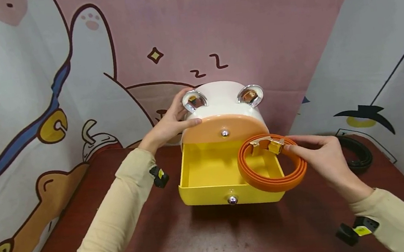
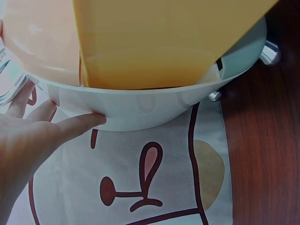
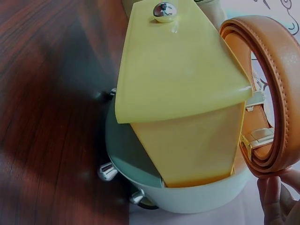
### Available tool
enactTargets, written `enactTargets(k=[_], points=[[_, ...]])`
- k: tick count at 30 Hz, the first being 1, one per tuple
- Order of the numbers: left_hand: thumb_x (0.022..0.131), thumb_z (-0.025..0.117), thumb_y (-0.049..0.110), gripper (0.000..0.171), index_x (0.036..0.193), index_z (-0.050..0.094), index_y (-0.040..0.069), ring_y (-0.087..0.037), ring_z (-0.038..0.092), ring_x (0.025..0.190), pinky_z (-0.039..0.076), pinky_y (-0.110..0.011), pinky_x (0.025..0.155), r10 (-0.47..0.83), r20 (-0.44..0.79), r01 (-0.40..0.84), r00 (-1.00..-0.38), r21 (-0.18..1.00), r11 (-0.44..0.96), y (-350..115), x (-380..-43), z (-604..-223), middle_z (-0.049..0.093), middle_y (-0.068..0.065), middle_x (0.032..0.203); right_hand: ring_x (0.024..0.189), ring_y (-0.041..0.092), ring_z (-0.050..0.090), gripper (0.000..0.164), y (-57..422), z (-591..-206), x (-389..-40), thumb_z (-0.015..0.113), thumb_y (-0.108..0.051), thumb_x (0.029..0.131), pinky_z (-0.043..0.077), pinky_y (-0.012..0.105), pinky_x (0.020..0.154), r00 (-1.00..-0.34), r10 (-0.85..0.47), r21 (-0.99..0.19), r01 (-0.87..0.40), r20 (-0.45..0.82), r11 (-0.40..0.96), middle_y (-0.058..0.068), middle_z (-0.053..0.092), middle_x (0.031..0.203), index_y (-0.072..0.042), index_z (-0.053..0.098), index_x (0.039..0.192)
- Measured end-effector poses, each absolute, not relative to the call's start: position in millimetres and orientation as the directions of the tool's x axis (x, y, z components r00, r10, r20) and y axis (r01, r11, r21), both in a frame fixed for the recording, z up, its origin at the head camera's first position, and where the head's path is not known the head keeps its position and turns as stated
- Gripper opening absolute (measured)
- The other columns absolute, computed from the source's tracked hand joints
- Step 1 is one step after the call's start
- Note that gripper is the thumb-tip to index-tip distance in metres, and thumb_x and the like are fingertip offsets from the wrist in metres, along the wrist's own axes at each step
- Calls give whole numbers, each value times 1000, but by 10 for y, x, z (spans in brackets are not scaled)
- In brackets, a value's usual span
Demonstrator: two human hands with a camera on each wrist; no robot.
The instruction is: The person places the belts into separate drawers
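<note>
A coiled orange belt (image 1: 271,183) with a gold-coloured buckle hangs over the right part of the pulled-out yellow drawer (image 1: 211,195). My right hand (image 1: 325,161) pinches the coil at its right edge, and the right wrist view shows fingertips (image 3: 272,194) against the belt (image 3: 287,89). The drawer belongs to a white storage box (image 1: 221,98) with shiny ears and a closed peach drawer (image 1: 203,132) above. My left hand (image 1: 169,124) rests on the box's upper left side by the ear, its thumb straight along the front. In the left wrist view, spread fingers (image 2: 77,126) touch the white shell.
A coiled black belt (image 1: 360,152) lies on the dark red wooden table (image 1: 156,242), right of my right hand. Cartoon-printed cloth (image 1: 242,22) hangs behind the box and at both sides. Silver knobs (image 1: 232,200) stick out from the drawers.
</note>
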State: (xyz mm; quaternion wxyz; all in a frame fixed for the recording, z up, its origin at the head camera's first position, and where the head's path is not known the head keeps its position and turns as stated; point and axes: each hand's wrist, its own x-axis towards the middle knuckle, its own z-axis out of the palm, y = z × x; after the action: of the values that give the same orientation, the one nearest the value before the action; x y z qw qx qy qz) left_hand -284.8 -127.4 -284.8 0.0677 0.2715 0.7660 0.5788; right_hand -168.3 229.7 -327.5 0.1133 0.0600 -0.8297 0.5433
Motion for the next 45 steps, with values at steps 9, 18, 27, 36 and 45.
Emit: enactTargets(k=[9,18,27,36,45], points=[[90,68,6,90,155,7,20,-30,23,142,20,-47,113,495,206,336,-844,923,189,-1263,-2734,-2750,24,-11,156,86,8,65,43,2185,-3271,-1730,73,-27,88,54,21,69,-975,-20,-892,-211,222,401,-6,71,97,3,67,119],[89,70,10,92,154,8,31,-28,23,142,20,-45,113,487,223,350,-844,918,187,-1286,-2946,-2928,23,-5,156,81,8,65,41,2052,-3273,-1794,74,-29,88,54,21,68,-975,-24,-867,-206,219,453,12,70,102,1,69,115],[89,71,11,89,153,12,32,-26,25,142,20,-42,113,490,249,372,-835,912,170,-1266,-2958,-2947,23,-10,157,81,5,63,39,1944,-3304,-1862,73,-28,88,52,18,67,-967,-41,-831,-239,253,502,17,69,104,1,70,114],[89,71,12,89,152,13,33,-26,24,142,18,-44,114,481,247,372,-841,910,183,-1272,-2943,-2946,22,-7,157,90,19,63,39,1814,-3288,-1904,72,-31,88,51,17,69,-964,-44,-808,-244,262,536,15,70,102,0,71,112],[89,71,9,91,154,10,29,-25,24,142,21,-49,112,485,249,367,-838,915,165,-1291,-2947,-2959,21,-8,157,89,23,61,39,1744,-3255,-1962,74,-33,86,51,20,66,-970,-75,-785,-231,230,575,14,71,99,0,74,107]])
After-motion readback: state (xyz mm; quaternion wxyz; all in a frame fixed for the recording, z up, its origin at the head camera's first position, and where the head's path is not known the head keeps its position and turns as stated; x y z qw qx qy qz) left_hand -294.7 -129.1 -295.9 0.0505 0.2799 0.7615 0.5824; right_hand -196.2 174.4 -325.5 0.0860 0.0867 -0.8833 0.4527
